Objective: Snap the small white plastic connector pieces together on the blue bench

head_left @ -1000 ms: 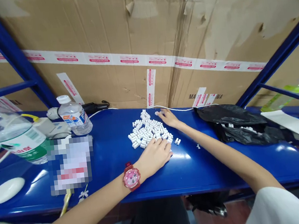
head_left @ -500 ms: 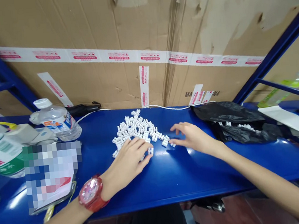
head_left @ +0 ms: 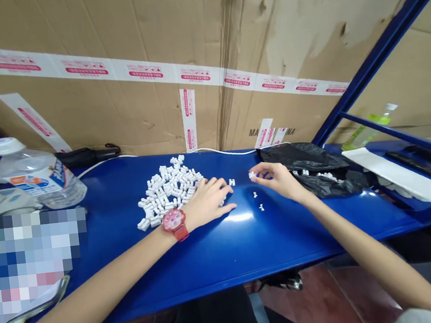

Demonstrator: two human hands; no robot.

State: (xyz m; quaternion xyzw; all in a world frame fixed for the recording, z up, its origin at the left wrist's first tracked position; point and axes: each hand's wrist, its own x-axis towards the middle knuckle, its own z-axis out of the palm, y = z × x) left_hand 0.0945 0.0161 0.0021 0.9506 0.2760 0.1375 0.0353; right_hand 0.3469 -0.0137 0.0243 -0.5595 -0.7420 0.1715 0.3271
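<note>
Watching from afar, I see my left hand (head_left: 208, 202) lying open against the pile of white pieces (head_left: 167, 192) on the worktop (head_left: 226, 263), my right hand (head_left: 278, 179) half-open, fingertips touching one loose piece (head_left: 253, 175).

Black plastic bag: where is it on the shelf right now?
In the head view, the crumpled black plastic bag lies toward the back of the blue metal shelf, just beyond and right of the person's right hand, against the cardboard wall.
</note>
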